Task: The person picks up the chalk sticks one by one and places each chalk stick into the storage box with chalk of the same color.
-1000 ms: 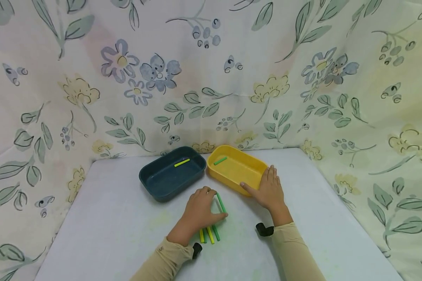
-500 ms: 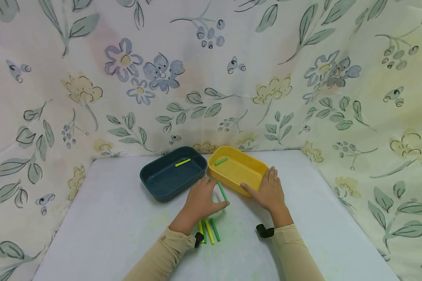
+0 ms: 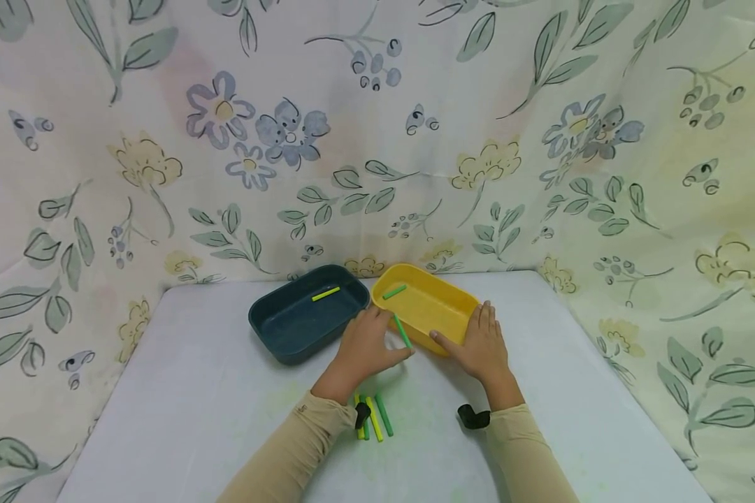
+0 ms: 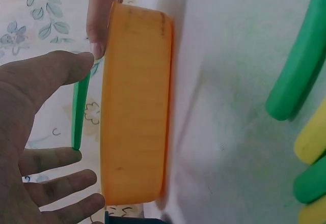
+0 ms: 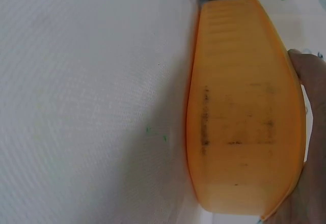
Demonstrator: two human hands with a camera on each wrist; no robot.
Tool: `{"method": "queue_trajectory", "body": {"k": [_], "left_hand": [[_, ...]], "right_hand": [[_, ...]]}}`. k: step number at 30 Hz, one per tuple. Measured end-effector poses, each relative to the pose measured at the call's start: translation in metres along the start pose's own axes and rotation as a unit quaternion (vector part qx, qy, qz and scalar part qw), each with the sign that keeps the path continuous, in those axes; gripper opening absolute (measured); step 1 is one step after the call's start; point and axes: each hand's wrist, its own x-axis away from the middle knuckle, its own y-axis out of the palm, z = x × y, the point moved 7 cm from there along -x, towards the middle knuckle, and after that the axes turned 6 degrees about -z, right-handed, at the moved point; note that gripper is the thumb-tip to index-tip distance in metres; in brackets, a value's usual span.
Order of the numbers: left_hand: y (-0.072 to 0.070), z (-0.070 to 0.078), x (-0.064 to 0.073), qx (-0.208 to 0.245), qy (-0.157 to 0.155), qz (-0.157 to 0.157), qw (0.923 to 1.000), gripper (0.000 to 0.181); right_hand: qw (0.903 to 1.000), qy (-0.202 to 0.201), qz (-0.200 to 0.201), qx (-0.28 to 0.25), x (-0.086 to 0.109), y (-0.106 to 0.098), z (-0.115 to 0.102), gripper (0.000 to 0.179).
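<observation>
The left hand [image 3: 365, 346] pinches a short green stick [image 3: 403, 331] between thumb and fingertip, holding it tilted just over the near rim of the shallow yellow plastic tray [image 3: 443, 299]. The right hand [image 3: 481, 346] lies flat with straight fingers against that tray's near right corner, the thumb along its wall. Another small green stick [image 3: 394, 291] lies inside the yellow tray at its far left end. Beside it, touching, sits a dark blue plastic tray [image 3: 277, 330] holding one yellow-green stick [image 3: 325, 293]. A few green and yellow sticks [image 3: 374, 416] lie together on the white table [image 3: 182, 391] near the left wrist.
</observation>
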Motion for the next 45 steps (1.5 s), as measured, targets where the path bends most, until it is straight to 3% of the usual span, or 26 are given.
{"method": "queue_trajectory", "body": {"k": [16,25,31,45], "left_hand": [[0.003,-0.005,-0.020,-0.020,-0.021,0.006,0.9996,0.073],[0.003,-0.004,-0.025,-0.036,-0.020,0.043,0.9982,0.058],[0.006,-0.005,-0.029,-0.044,-0.031,0.050,0.9973,0.061],[0.008,-0.007,-0.025,-0.017,-0.034,0.050,0.9980,0.051]], "right_hand": [[1.0000,0.000,0.007,-0.004,0.001,0.000,0.000,0.137],[0.9999,-0.004,0.010,-0.007,0.001,0.002,0.000,0.136],[0.9999,-0.005,0.009,-0.004,0.000,0.002,0.001,0.136],[0.9999,-0.003,0.008,-0.009,0.000,0.002,0.001,0.137]]}}
